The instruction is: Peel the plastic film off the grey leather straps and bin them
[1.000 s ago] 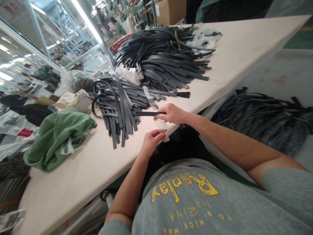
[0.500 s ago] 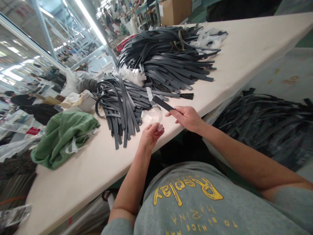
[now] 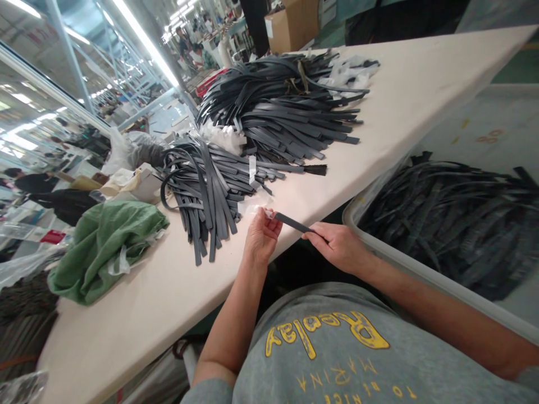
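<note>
My right hand (image 3: 334, 244) is closed around one end of a dark grey strap (image 3: 293, 223), which slants up to the left. The strap's far end meets the fingertips of my left hand (image 3: 263, 233). Those fingers pinch a small piece of clear plastic film (image 3: 266, 212), partly hidden behind them; whether they also grip the strap end I cannot tell. Just beyond, a thin plastic sheet (image 3: 254, 203) lies on the table. A smaller heap of grey straps (image 3: 214, 179) spreads to the left of it.
On the pale table (image 3: 404, 90) lies a larger pile of straps (image 3: 282, 106), with a green cloth (image 3: 107, 247) at the left. To the right, below the table edge, a white bin (image 3: 425, 294) holds dark strips. A cardboard box (image 3: 292, 27) stands behind.
My right hand has drawn back toward my body, lowering the strap so its far end now meets my left fingertips. My left hand has stayed nearly in place.
</note>
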Motion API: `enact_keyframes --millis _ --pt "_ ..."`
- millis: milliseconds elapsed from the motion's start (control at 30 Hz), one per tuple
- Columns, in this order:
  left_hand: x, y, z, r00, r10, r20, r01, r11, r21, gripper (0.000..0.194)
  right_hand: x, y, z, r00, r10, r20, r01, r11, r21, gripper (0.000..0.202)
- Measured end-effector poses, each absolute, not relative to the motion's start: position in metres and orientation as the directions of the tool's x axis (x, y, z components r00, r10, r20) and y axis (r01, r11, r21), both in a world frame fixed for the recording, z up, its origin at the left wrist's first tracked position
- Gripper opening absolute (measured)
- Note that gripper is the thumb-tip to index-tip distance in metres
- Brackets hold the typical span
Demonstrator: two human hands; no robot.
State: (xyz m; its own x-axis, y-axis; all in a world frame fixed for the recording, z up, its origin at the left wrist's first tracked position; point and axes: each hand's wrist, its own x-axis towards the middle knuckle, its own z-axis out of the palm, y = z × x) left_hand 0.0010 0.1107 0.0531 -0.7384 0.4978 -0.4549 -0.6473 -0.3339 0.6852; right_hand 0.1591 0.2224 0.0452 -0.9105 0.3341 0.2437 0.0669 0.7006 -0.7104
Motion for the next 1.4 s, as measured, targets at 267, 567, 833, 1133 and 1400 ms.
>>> enact_keyframes --millis 267,567,833,1133,1400 --pt "0.007 0.114 0.057 -0.736 0.486 -0.471 -0.658 -0.352 0.665 0.013 0.155 0.224 0.034 -0.915 0.338 0.220 0.123 0.752 -0.647 0.036" --pt "0.029 0.107 0.036 -0.744 0.535 -0.400 -0.603 -0.281 0.746 0.027 0.135 0.214 0.045 -0.943 0.291 0.161 0.055 0.614 -0.788 0.035" --pt "0.012 0.063 0.037 -0.844 0.350 -0.407 -0.529 -0.412 0.742 0.020 0.162 0.217 0.043 -0.993 0.097 -0.066 0.103 0.453 -0.886 0.028" --pt "0.060 0.041 0.038 -0.760 0.592 -0.269 -0.544 -0.353 0.761 0.031 0.137 0.191 0.062 -0.999 -0.017 -0.051 0.041 0.374 -0.926 0.033" --pt "-0.085 -0.139 0.143 -0.981 0.073 -0.180 -0.194 -0.378 0.905 0.011 0.100 0.152 0.082 -0.851 -0.463 -0.247 0.201 0.148 -0.968 0.042"
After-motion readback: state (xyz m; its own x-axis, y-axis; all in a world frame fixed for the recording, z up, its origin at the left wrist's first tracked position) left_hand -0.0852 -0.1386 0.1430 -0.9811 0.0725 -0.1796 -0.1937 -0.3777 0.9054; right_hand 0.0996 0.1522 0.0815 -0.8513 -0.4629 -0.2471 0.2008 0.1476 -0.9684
